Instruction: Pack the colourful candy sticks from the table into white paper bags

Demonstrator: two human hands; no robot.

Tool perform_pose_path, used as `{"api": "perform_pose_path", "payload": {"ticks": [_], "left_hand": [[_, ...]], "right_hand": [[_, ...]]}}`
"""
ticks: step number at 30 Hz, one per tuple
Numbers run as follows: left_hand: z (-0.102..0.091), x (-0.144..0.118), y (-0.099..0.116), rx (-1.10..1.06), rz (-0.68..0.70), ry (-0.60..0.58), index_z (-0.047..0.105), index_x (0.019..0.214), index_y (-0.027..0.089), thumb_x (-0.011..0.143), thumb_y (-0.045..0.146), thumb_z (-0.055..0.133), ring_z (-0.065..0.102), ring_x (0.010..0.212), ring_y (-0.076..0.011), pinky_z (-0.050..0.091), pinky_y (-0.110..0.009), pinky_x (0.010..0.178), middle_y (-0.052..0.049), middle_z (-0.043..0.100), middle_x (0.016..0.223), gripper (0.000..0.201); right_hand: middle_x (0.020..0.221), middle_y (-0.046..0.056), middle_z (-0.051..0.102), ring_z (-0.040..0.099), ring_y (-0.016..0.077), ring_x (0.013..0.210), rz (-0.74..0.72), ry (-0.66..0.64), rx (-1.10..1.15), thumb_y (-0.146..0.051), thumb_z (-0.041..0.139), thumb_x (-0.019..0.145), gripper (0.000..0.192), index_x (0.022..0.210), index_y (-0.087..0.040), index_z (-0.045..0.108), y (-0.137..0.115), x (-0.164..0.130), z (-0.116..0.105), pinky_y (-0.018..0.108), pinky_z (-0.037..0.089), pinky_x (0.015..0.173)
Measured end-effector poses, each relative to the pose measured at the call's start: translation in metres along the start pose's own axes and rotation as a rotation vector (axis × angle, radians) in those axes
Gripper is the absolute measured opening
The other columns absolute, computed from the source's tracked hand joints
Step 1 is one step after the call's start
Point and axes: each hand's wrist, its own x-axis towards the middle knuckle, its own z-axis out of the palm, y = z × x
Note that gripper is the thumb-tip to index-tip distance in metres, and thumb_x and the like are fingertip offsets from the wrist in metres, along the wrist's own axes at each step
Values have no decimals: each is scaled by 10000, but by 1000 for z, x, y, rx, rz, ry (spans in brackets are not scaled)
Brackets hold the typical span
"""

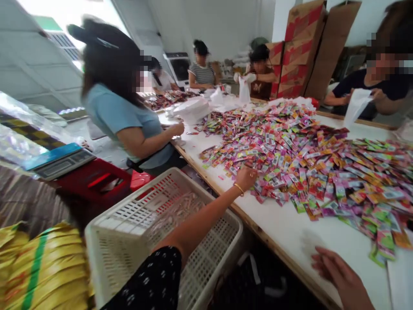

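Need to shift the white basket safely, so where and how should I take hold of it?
I'd grip the white basket by the rim above the handle-like slot in its wall nearest the scale, probably coming from outside. The slot offers an opening to hook, while the left forearm crosses above the open top.

Layout relative to my hands
Packet pile (284, 155) on table (271, 215): before my left hand (247, 177), ahead of my right hand (338, 271). Crate (129, 226): beside the table, left of my left hand. Cartons (298, 51): beyond both hands.
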Motion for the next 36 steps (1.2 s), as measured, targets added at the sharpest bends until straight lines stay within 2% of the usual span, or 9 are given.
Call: {"api": "perform_pose_path", "payload": {"ticks": [5,10,14,18,21,25,28,31,36], "left_hand": [[16,-13,-7,266,46,47,551,1326,249,875,481,538,361,1261,-369,308,-565,1013,-135,495,1354,507],[65,-42,36,385,114,-151,587,1278,291,830,633,522,410,1217,-360,373,-519,967,-129,523,1312,568],[91,-83,74,342,227,-249,578,1274,234,888,555,479,452,1203,-319,413,-456,958,-140,546,1270,512],[64,-96,77,204,329,-271,593,1262,241,948,344,451,533,1118,-212,408,-353,998,-94,577,1226,360],[42,-99,77,227,403,-282,658,1162,188,900,254,532,561,1059,-192,401,-324,1008,-89,621,1143,299],[58,-111,105,350,476,-484,714,983,161,916,391,501,594,1021,-229,444,-341,937,-106,678,995,321],[94,-109,133,433,307,-462,713,952,112,917,521,428,634,969,-286,489,-376,819,-162,689,956,499],[121,-95,149,444,318,-485,698,1009,82,874,434,515,640,1005,-317,496,-374,796,-188,689,1016,419],[129,-82,159,315,243,-525,692,1021,84,853,315,519,664,971,-272,493,-313,786,-172,702,1002,334]], "right_hand": [[1095,93,677,635,235,983,-415,237,-539,-495,443,837,434,1052,-183,655,-27,40,3,409,499,913],[1367,112,529,454,263,1260,-829,197,-1033,-263,423,877,488,1334,-129,529,-57,87,39,453,327,1096],[1392,117,498,443,286,1244,-712,217,-1161,-206,460,857,474,1314,-123,551,-52,88,43,437,372,1043],[1362,148,497,447,277,1237,-648,431,-1046,-285,417,904,435,1283,-129,563,-22,45,-4,430,377,1034],[1200,176,568,536,290,1102,-399,589,-976,-413,384,929,463,1238,-122,571,-8,8,-33,426,444,919],[1105,189,591,605,287,921,-88,508,-1088,-503,347,942,545,1258,-102,539,-11,-7,-29,390,462,749],[1100,192,593,603,278,952,-81,483,-1151,-530,410,922,540,1195,-92,568,-23,13,-18,347,446,715],[1008,121,631,603,237,918,-100,399,-1132,-452,515,885,344,1010,-158,644,-31,38,-22,301,415,687],[784,21,641,586,157,756,-88,249,-952,-293,558,845,154,843,-204,685,-26,47,-46,256,391,687]]}}
